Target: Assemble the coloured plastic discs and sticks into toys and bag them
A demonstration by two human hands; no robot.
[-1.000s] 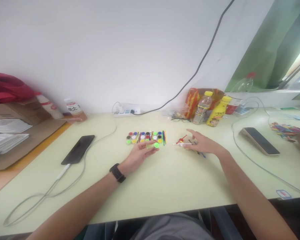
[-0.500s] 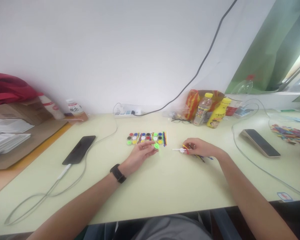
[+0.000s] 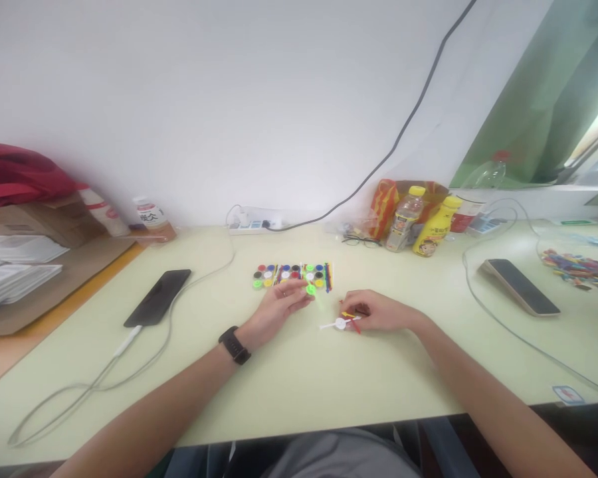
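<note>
A bright green disc with a thin pointer (image 3: 311,290) is pinched between the thumb and fingers of my left hand (image 3: 285,299). Just behind that hand stand small round discs (image 3: 295,268) in red, blue, black, white, green and yellow, laid out in groups with thin coloured strips (image 3: 329,277) beside them. My right hand (image 3: 376,311), to the right and slightly nearer me, has its fingers closed on small arrow pieces in yellow and red. A white disc with a pointer (image 3: 340,323) sits at its fingertips. How the pieces lie inside the fingers is partly hidden.
A phone (image 3: 158,299) on a white cable lies at left. Bottles (image 3: 434,227) and glasses (image 3: 361,240) stand by the wall near a power strip (image 3: 255,223). At right are a tilted device (image 3: 523,287) and a pile of coloured pieces (image 3: 581,269).
My right hand has moved left and nearer me with the white disc and arrow pieces. Dark arrows that stuck out on its right no longer show. My left hand has hardly moved.
</note>
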